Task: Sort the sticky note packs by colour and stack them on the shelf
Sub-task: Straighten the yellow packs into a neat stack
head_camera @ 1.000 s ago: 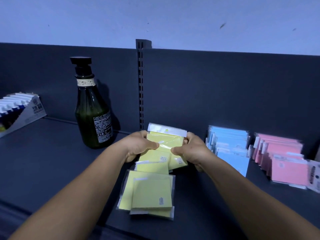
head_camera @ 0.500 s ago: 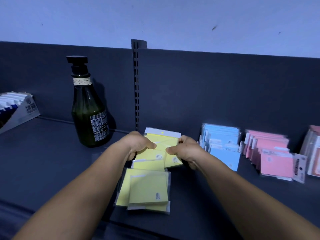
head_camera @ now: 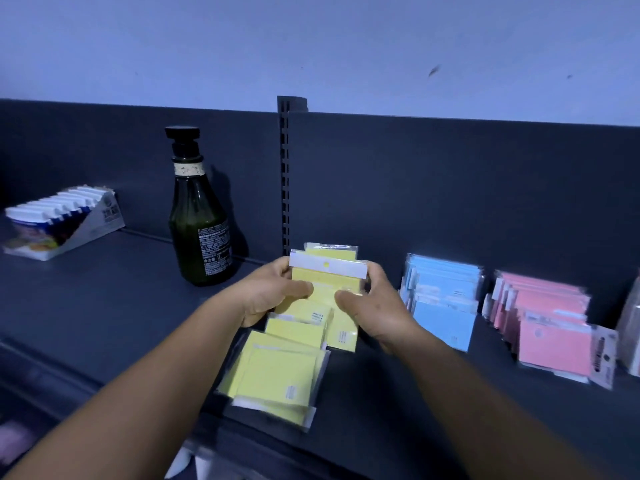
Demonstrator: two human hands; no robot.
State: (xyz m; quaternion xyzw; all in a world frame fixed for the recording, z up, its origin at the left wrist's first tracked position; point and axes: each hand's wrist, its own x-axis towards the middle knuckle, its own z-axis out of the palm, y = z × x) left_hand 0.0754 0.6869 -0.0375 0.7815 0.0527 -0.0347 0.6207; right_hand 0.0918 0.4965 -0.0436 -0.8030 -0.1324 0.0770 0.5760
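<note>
Yellow sticky note packs [head_camera: 277, 368] lie in an overlapping row on the dark shelf [head_camera: 104, 306], running from the front edge toward the back panel. My left hand [head_camera: 273, 296] and my right hand [head_camera: 370, 306] grip the rear yellow packs [head_camera: 327, 271] from either side, thumbs on the front pack, which has a white header strip. To the right stands a row of blue packs [head_camera: 443, 299], and further right a row of pink packs [head_camera: 550, 327].
A dark green pump bottle [head_camera: 199, 216] stands left of the yellow packs near the slotted upright [head_camera: 285, 174]. A white display box [head_camera: 62, 223] of blue and white items sits at far left. A clear hang-tag pack [head_camera: 604, 358] leans beside the pink row.
The rear yellow packs between my hands have been lifted and tilted more upright, with another pack showing behind them. The view shifted left and back.
</note>
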